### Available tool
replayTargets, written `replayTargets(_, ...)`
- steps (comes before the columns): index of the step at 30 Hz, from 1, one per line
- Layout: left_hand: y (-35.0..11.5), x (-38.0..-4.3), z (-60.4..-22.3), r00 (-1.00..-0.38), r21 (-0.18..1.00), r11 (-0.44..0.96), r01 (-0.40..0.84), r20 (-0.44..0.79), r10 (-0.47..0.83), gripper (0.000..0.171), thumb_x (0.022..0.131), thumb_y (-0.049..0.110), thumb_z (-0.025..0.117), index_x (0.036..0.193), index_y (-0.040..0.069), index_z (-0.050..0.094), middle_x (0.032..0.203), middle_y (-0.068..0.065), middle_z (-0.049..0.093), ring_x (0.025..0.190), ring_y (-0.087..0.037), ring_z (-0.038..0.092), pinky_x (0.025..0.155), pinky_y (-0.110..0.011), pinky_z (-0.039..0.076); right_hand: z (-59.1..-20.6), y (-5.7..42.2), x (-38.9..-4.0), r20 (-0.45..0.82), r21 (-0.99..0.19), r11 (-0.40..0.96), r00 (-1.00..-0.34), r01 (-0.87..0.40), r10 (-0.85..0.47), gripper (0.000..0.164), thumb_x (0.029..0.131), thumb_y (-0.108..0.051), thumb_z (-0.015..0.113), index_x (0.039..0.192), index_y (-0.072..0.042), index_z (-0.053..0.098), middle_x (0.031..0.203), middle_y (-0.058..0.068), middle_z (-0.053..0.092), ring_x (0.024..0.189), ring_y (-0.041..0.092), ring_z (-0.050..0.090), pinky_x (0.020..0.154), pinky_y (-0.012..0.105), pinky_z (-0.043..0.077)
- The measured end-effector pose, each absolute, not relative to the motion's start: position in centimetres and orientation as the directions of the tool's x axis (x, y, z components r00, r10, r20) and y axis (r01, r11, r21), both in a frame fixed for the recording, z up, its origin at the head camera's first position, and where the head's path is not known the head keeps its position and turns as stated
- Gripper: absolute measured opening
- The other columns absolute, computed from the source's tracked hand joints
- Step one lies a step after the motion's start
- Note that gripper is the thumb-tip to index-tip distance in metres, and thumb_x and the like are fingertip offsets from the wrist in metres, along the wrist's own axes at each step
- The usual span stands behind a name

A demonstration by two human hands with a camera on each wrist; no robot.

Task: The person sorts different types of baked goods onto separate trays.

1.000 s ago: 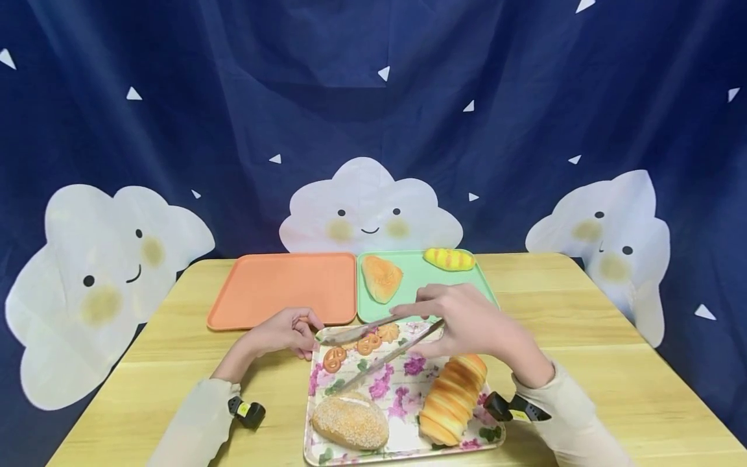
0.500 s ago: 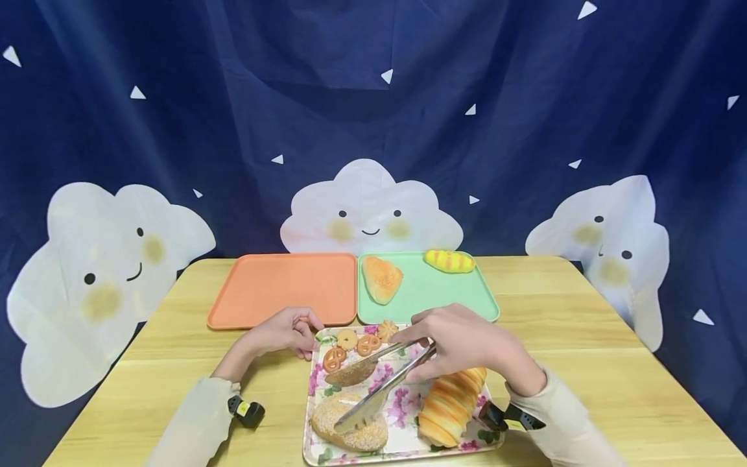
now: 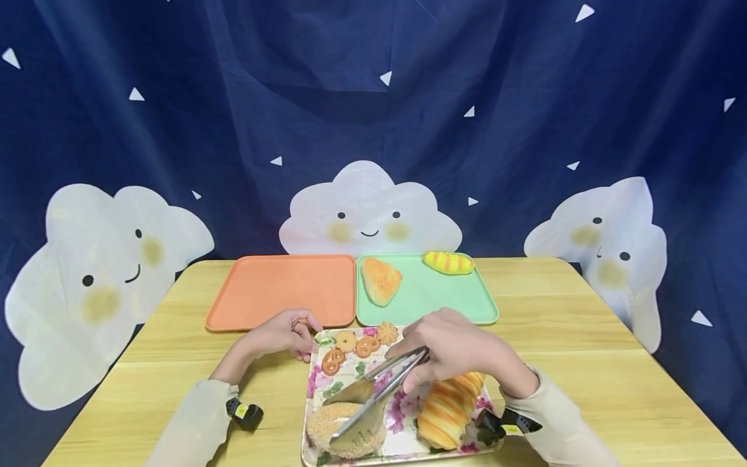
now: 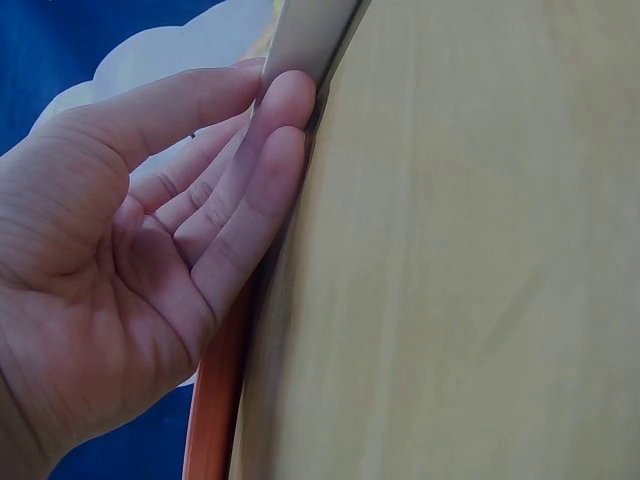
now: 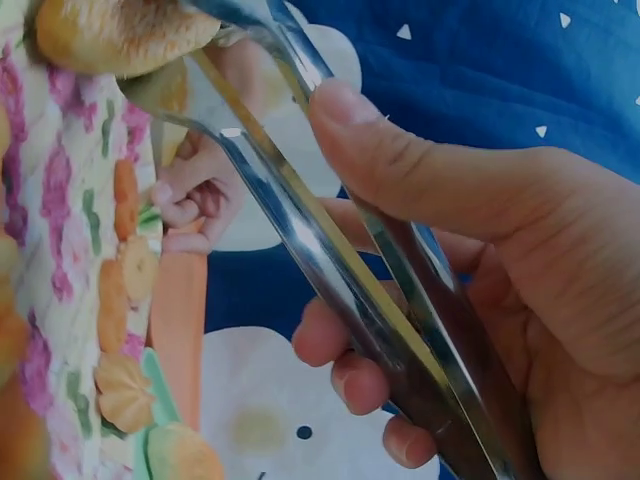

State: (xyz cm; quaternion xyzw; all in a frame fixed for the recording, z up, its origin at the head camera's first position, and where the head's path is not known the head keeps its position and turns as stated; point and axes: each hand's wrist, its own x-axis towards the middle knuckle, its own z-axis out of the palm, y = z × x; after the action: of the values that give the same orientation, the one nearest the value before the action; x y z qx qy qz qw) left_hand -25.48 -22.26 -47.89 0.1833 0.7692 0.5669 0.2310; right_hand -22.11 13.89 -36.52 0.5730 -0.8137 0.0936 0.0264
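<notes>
In the head view, my right hand (image 3: 452,347) grips metal tongs (image 3: 382,389). Their jaws straddle an oval, speckled bread (image 3: 318,425) at the near left of a floral tray (image 3: 399,421); the right wrist view shows the bread (image 5: 115,35) between the tong ends. Whether both ends press on it I cannot tell. My left hand (image 3: 292,334) pinches the floral tray's far left corner, thumb and fingers at the rim (image 4: 305,40) in the left wrist view. A ridged bread roll (image 3: 452,412) lies at the tray's right, beneath my right hand.
Two pretzel cookies (image 3: 333,361), a ring cookie (image 3: 346,341) and a flower-shaped cookie (image 3: 386,333) lie along the floral tray's far side. Behind stand an orange tray (image 3: 280,292) and a green tray (image 3: 438,301) bearing a triangular bread (image 3: 381,282) and a yellow bread (image 3: 448,263).
My right hand has brought the tongs nearer and down from above the cookies to the oval bread, their jaws now around it. The left hand stays at the tray corner.
</notes>
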Motion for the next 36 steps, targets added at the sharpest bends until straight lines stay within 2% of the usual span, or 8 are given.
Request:
replayTargets(5,-22.3,-25.5,-47.9,-0.83,0.954,0.299,0.025,-0.146,0.538,0.037,0.088,0.0,0.072,0.117,-0.012,0.052,0.076,-0.005,0.071,0.067,-0.019,0.071,0.066,-0.032,0.063,-35.9,14.4,-22.2,0.281,-0.002,0.343,-0.33,-0.939,-0.902,0.064,0.088,-0.076,0.043,0.115,-0.029,0.078,0.067,-0.017,0.052,0.054,-0.01,0.03,0.045,0.012,0.013)
replayTargets(9,-22.3,-25.4,-48.0,-0.833,0.952,0.306,0.027,-0.148,0.533,0.038,0.087,0.0,0.072,0.118,-0.012,0.053,0.075,-0.006,0.07,0.067,-0.02,0.071,0.067,-0.035,0.063,-35.6,14.7,-22.1,0.362,0.101,0.392,-0.334,-0.914,-0.87,0.044,0.09,-0.063,0.064,0.115,-0.029,0.077,0.067,-0.013,0.052,0.054,-0.006,0.035,0.045,0.013,0.013)
replayTargets(12,-22.3,-25.4,-48.1,-0.829,0.952,0.303,0.035,-0.142,0.541,0.034,0.088,-0.002,0.067,0.118,-0.011,0.053,0.072,-0.003,0.066,0.068,-0.02,0.071,0.068,-0.036,0.064,-35.4,14.7,-22.1,0.43,0.17,0.424,-0.32,-0.889,-0.844,0.044,0.079,-0.053,0.081,0.114,-0.027,0.078,0.067,-0.012,0.051,0.057,-0.001,0.038,0.047,0.013,0.014)
replayTargets(16,-22.4,-25.3,-48.1,-0.825,0.959,0.282,0.024,-0.14,0.547,0.028,0.087,-0.005,0.065,0.111,-0.008,0.052,0.072,-0.003,0.065,0.069,-0.021,0.072,0.069,-0.035,0.064,-35.2,14.8,-22.3,0.532,0.246,0.456,-0.274,-0.855,-0.801,0.047,0.075,-0.054,0.081,0.112,-0.024,0.078,0.066,-0.011,0.051,0.057,0.004,0.043,0.049,0.014,0.023)
replayTargets(19,-22.3,-25.3,-48.1,-0.827,0.96,0.281,0.013,-0.147,0.542,0.026,0.086,-0.003,0.069,0.105,-0.005,0.051,0.074,-0.004,0.068,0.07,-0.021,0.073,0.069,-0.034,0.064,-35.1,15.1,-22.5,0.591,0.287,0.489,-0.249,-0.824,-0.767,0.045,0.083,-0.055,0.075,0.114,-0.022,0.077,0.068,-0.009,0.053,0.057,0.007,0.045,0.049,0.017,0.03)
replayTargets(22,-22.3,-25.3,-48.1,-0.83,0.957,0.291,0.016,-0.15,0.537,0.028,0.087,-0.001,0.07,0.107,-0.008,0.052,0.075,-0.005,0.07,0.069,-0.02,0.073,0.068,-0.034,0.064,-35.0,15.4,-23.0,0.646,0.315,0.532,-0.233,-0.786,-0.727,0.047,0.099,-0.057,0.055,0.118,-0.02,0.076,0.072,-0.006,0.057,0.058,0.01,0.045,0.047,0.02,0.03)
replayTargets(26,-22.2,-25.4,-48.1,-0.834,0.953,0.303,0.011,-0.158,0.529,0.037,0.087,-0.001,0.071,0.118,-0.012,0.054,0.077,-0.006,0.071,0.067,-0.02,0.072,0.068,-0.035,0.064,-35.1,15.8,-23.8,0.718,0.335,0.589,-0.206,-0.735,-0.665,0.061,0.106,-0.058,0.033,0.121,-0.017,0.076,0.075,-0.001,0.06,0.059,0.016,0.05,0.045,0.024,0.032)
replayTargets(36,-22.0,-25.3,-48.0,-0.837,0.949,0.314,0.014,-0.16,0.523,0.037,0.087,0.002,0.073,0.117,-0.01,0.055,0.077,-0.007,0.072,0.068,-0.019,0.071,0.068,-0.034,0.064,-35.3,18.3,-26.7,0.819,0.327,0.709,-0.187,-0.625,-0.543,0.055,0.105,-0.056,0.042,0.123,-0.015,0.074,0.075,0.006,0.062,0.059,0.022,0.052,0.045,0.031,0.037)
